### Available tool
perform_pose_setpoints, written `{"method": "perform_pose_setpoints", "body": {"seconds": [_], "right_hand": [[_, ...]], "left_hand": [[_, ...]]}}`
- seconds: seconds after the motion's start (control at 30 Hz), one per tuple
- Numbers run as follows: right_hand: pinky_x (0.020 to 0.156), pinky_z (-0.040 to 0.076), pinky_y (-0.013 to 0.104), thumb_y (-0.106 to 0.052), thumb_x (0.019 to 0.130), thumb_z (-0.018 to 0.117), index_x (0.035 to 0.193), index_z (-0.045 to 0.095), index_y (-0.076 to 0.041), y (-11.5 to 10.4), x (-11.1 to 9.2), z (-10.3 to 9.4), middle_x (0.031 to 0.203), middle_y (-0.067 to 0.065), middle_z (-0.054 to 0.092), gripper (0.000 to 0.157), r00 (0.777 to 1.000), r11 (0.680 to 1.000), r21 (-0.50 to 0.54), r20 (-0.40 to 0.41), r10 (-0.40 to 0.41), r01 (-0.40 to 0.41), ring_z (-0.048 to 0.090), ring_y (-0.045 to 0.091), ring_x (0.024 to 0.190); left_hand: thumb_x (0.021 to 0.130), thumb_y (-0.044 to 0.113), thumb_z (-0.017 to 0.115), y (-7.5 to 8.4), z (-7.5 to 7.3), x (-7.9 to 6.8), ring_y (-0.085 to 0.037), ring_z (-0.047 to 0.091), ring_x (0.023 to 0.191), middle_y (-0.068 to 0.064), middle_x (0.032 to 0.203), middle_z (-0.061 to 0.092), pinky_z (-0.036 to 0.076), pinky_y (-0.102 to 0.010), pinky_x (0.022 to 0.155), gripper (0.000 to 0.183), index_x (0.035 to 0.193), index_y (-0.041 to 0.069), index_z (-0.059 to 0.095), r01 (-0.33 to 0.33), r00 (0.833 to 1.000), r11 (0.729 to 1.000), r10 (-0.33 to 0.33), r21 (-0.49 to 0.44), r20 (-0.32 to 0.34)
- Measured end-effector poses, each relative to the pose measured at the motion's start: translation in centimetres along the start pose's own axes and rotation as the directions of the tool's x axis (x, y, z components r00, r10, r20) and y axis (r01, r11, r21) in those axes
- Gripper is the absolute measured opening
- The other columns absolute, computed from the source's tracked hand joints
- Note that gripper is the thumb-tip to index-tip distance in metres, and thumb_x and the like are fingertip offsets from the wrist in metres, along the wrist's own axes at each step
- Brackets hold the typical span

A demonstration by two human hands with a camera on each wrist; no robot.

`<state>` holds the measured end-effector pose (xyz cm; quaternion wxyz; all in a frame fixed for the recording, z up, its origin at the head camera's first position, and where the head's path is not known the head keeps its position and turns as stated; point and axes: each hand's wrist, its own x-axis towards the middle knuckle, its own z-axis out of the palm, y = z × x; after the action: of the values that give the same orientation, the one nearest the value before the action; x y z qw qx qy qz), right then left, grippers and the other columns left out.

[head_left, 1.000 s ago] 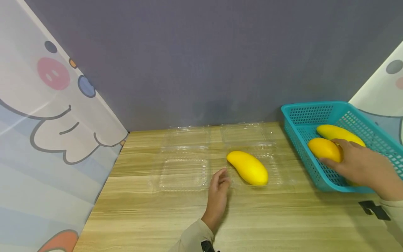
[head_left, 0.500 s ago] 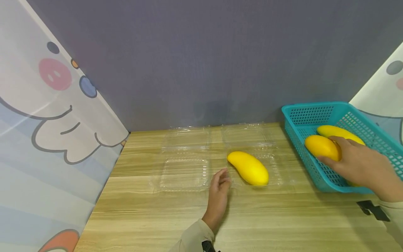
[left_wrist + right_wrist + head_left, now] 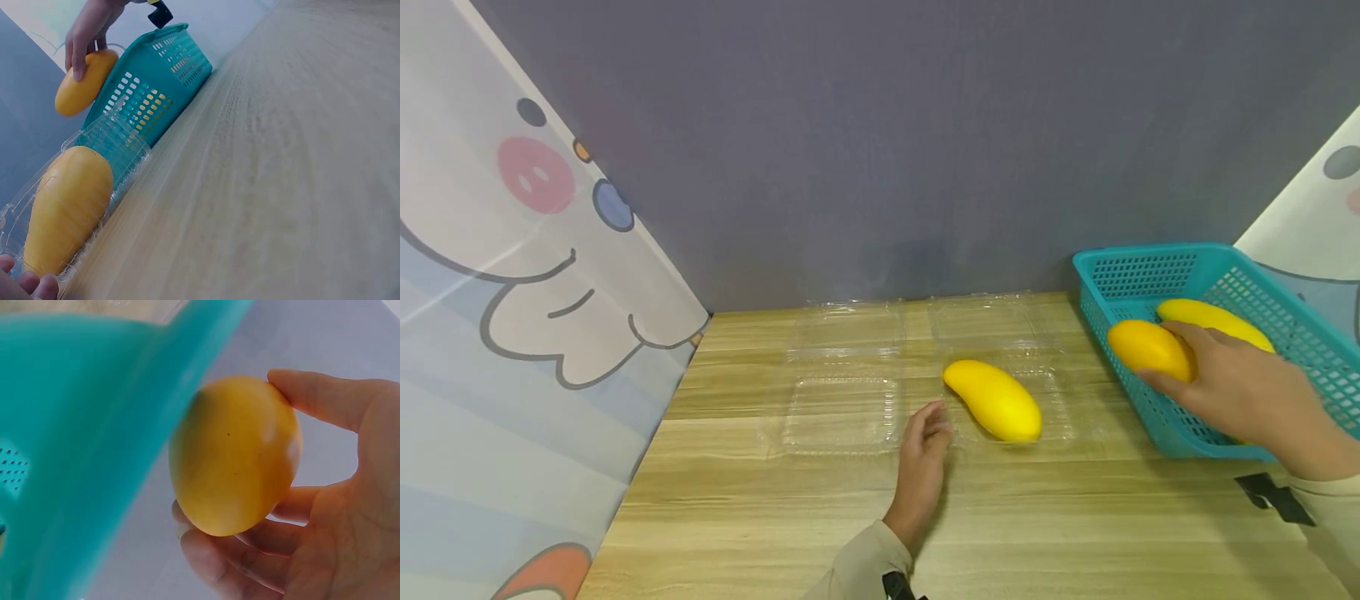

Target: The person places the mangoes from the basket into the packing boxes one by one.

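My right hand (image 3: pixel 1247 383) grips an orange-yellow mango (image 3: pixel 1152 348), thumb on one side and fingers on the other, over the left rim of the teal basket (image 3: pixel 1138 400). The right wrist view shows the held mango (image 3: pixel 237 456) beside the basket's rim. Another yellow mango (image 3: pixel 996 402) lies slantwise in the right clear plastic box (image 3: pixel 1056 408), whose lid is folded back. My left hand (image 3: pixel 921 458) rests at the near left corner of that box with loosely bent fingers, holding nothing. In the left wrist view its fingertips (image 3: pixel 45 287) are right at the box's edge.
A second clear plastic box (image 3: pixel 842 412) stands lid-back on the left of the wooden table (image 3: pixel 737 517). Inside the basket lies a yellow mango (image 3: pixel 1213 321), with part of another under my right hand. A grey panel (image 3: pixel 880 150) stands behind, with cartoon-printed sheets at both sides.
My right hand has moved left with the mango, from inside the basket to over its left rim. The left hand stays in place.
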<state>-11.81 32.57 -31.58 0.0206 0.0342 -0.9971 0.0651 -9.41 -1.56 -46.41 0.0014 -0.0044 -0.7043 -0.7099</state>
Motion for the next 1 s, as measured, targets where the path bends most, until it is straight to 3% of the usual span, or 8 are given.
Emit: {"method": "perform_pose_setpoints", "body": {"seconds": [0.3, 0.6, 0.8, 1.0], "right_hand": [[0.047, 0.042, 0.046, -0.065, 0.091, 0.055, 0.148, 0.039, -0.005, -0.9, 0.0, 0.3, 0.126, 0.032, 0.058, 0.084, 1.0, 1.0, 0.006, -0.013, -0.005, 0.005, 0.063, 0.04, 0.086], [0.051, 0.045, 0.042, -0.065, 0.09, 0.058, 0.143, 0.046, -0.005, -2.3, 0.1, 0.6, 0.122, 0.027, 0.063, 0.081, 0.997, 0.997, 0.004, -0.029, -0.072, 0.072, 0.063, 0.029, 0.079], [0.054, 0.049, 0.048, -0.06, 0.092, 0.06, 0.142, 0.047, 0.0, -3.0, 0.1, 1.0, 0.121, 0.026, 0.065, 0.08, 0.993, 0.993, 0.001, -0.028, -0.118, 0.118, 0.065, 0.038, 0.089], [0.066, 0.053, 0.057, -0.058, 0.092, 0.06, 0.144, 0.046, 0.001, -3.7, 0.2, 1.8, 0.133, 0.031, 0.058, 0.08, 0.989, 0.99, -0.011, -0.032, -0.144, 0.144, 0.062, 0.049, 0.106]], "left_hand": [[0.1, 0.019, 0.054, 0.0, 0.1, 0.0, -0.017, 0.051, 0.116, -0.011, 0.135, 0.054, 0.045, -0.026, 0.099, 0.04, 0.139, 0.012, 0.052, -0.001, 1.0, 1.0, 0.001, 0.003, -0.009], [0.1, 0.02, 0.055, 0.1, 0.0, 0.0, -0.017, 0.051, 0.117, -0.01, 0.136, 0.054, 0.044, -0.027, 0.1, 0.041, 0.139, 0.012, 0.052, 0.004, 1.0, 1.0, -0.004, 0.007, -0.011], [0.1, 0.02, 0.054, 0.1, 0.1, 0.0, -0.016, 0.051, 0.116, -0.009, 0.136, 0.053, 0.044, -0.025, 0.099, 0.041, 0.14, 0.013, 0.052, 0.006, 1.0, 1.0, -0.006, 0.003, -0.005], [0.1, 0.019, 0.054, 0.1, 0.1, 0.0, -0.016, 0.052, 0.115, -0.009, 0.135, 0.054, 0.045, -0.025, 0.098, 0.04, 0.139, 0.013, 0.052, 0.011, 1.0, 1.0, -0.011, 0.001, -0.006]]}}
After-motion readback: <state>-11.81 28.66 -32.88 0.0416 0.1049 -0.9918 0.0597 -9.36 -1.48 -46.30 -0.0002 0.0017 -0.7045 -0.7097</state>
